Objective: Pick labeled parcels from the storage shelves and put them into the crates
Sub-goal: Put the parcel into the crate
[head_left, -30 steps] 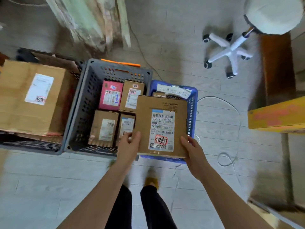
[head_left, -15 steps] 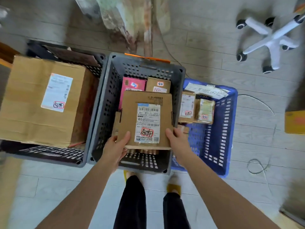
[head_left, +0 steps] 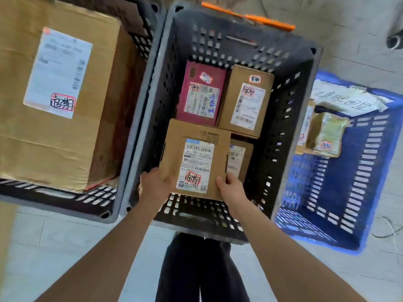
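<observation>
The parcel (head_left: 196, 160) is inside the grey crate (head_left: 239, 42), in its near-left part, level and label up. The left hand (head_left: 156, 184) grips its near-left corner and the right hand (head_left: 232, 188) its near-right corner. The right thumb lies on the top face. The other fingers go under the cardboard, out of sight, so both hands are clamped on the parcel. Holding it by the near corners, I judge, keeps the label readable and leaves the far edge free to go down first. Whether it already rests on what is beneath it or hangs just above cannot be told.

Against the grey crate's far wall a red box (head_left: 201, 93) and a brown box (head_left: 246, 99) lie side by side, touching, labels up. In the near-right part a small box (head_left: 238, 158) shows past the parcel's right edge, partly covered by it. From above, the parcel's far edge overlaps the red box's near edge. The bottom layer looks nearly full, so this parcel probably settles over the near-left slot or on top of what is there.

Left of the grey crate, pressed against it, a black crate (head_left: 65, 201) holds one big carton (head_left: 54, 94). The carton rises above the rim, white label up. Right of the grey crate stands a blue crate (head_left: 359, 192). A packet (head_left: 327, 134) lies at its far end, with another parcel beside it half hidden by the grey crate's wall. A handwritten sheet (head_left: 346, 99) lies over the blue crate's far rim. Behind the grey crate's far rim is an orange strip (head_left: 246, 16).
</observation>
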`<state>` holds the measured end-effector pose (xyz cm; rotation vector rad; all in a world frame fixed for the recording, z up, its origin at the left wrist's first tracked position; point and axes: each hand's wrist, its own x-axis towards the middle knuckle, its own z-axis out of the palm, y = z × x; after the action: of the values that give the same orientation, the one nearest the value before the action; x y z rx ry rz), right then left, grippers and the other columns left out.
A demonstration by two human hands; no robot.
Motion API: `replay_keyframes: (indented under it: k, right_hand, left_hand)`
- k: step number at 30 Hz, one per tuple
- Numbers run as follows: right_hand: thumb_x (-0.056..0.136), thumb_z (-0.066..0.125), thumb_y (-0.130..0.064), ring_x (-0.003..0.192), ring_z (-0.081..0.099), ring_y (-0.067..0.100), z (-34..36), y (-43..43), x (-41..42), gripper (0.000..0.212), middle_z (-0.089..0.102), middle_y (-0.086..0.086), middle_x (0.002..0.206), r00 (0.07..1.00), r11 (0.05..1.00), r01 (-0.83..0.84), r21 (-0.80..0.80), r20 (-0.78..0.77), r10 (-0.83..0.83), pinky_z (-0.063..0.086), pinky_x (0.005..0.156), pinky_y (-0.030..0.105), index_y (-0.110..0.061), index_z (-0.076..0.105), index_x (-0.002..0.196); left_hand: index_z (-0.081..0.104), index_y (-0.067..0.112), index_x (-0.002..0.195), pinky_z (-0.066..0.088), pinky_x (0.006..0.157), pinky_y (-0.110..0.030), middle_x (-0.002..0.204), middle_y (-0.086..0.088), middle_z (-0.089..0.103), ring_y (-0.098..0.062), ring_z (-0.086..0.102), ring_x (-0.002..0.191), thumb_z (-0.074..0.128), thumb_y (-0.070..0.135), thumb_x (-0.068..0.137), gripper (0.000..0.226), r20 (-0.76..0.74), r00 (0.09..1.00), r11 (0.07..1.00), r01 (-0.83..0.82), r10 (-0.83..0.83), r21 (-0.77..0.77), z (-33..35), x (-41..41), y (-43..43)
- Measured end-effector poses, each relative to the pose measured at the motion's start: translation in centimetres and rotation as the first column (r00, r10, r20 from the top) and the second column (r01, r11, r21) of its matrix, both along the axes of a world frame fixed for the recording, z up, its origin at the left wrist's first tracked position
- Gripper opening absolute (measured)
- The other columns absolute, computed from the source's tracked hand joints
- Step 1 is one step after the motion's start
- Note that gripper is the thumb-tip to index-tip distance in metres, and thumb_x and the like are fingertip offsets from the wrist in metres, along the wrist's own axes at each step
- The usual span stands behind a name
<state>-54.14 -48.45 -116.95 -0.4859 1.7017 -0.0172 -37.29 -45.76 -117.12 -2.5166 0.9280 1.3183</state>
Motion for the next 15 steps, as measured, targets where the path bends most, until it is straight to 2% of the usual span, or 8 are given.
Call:
replay_keyframes:
  k: [2, 5, 7, 12, 15]
  right_hand:
    - [0.098, 0.041, -0.012, 0.11, 0.053, 0.021, -2.0, 0.7, 0.6, 0.036, 0.054, 0.007, 0.131, 1.0, 1.0, 0.0, 0.015, -0.007, 0.0, 0.041, 0.09, 0.025, -0.008, 0.045, 0.134]
    - [0.097, 0.039, -0.01, 0.118, 0.051, 0.025, -4.1, 1.7, 1.4, 0.036, 0.053, 0.007, 0.133, 0.999, 0.999, -0.033, 0.025, -0.001, 0.033, 0.042, 0.102, 0.033, -0.009, 0.045, 0.133]
    - [0.098, 0.037, -0.011, 0.119, 0.05, 0.024, -4.7, 1.9, 2.0, 0.037, 0.053, 0.005, 0.133, 0.998, 0.997, -0.059, 0.05, 0.011, 0.059, 0.04, 0.104, 0.034, -0.012, 0.046, 0.134]
    - [0.095, 0.031, -0.002, 0.113, 0.048, 0.022, -3.7, 1.2, 2.8, 0.04, 0.053, 0.003, 0.125, 0.983, 0.977, -0.184, 0.106, 0.032, 0.181, 0.038, 0.093, 0.026, -0.01, 0.045, 0.132]
    - [0.095, 0.036, -0.008, 0.113, 0.055, 0.025, 0.1, 0.5, 3.1, 0.042, 0.056, 0.007, 0.129, 0.96, 0.957, -0.281, 0.065, 0.014, 0.281, 0.044, 0.095, 0.031, -0.009, 0.043, 0.136]
  left_hand:
    - [0.055, -0.008, 0.112, 0.044, 0.083, -0.039, 0.116, -0.03, 0.056, -0.042, 0.055, 0.105, 0.05, 0.022, 0.091, 0.037, 0.06, 0.998, 0.999, 0.026, -0.029, 0.04, -2.0, 0.2, 0.6]
    - [0.057, -0.009, 0.109, 0.046, 0.083, -0.04, 0.115, -0.03, 0.057, -0.043, 0.057, 0.102, 0.042, 0.017, 0.092, 0.035, 0.095, 0.991, 0.992, 0.088, -0.096, 0.088, -3.8, 0.4, 1.6]
    - [0.052, -0.011, 0.113, 0.043, 0.087, -0.04, 0.119, -0.029, 0.053, -0.042, 0.053, 0.107, 0.038, 0.016, 0.095, 0.035, 0.103, 0.993, 0.996, 0.05, -0.058, 0.077, -4.1, 0.4, 2.0]
    - [0.049, -0.01, 0.113, 0.041, 0.08, -0.036, 0.115, -0.029, 0.057, -0.039, 0.056, 0.105, 0.035, 0.017, 0.097, 0.035, 0.069, 0.998, 1.0, 0.006, -0.007, 0.021, -3.0, 0.1, 2.3]
    - [0.05, -0.01, 0.115, 0.035, 0.072, -0.032, 0.114, -0.029, 0.057, -0.04, 0.056, 0.104, 0.036, 0.02, 0.097, 0.037, 0.003, 0.99, 0.989, -0.14, 0.14, -0.04, 0.0, -0.1, 2.2]
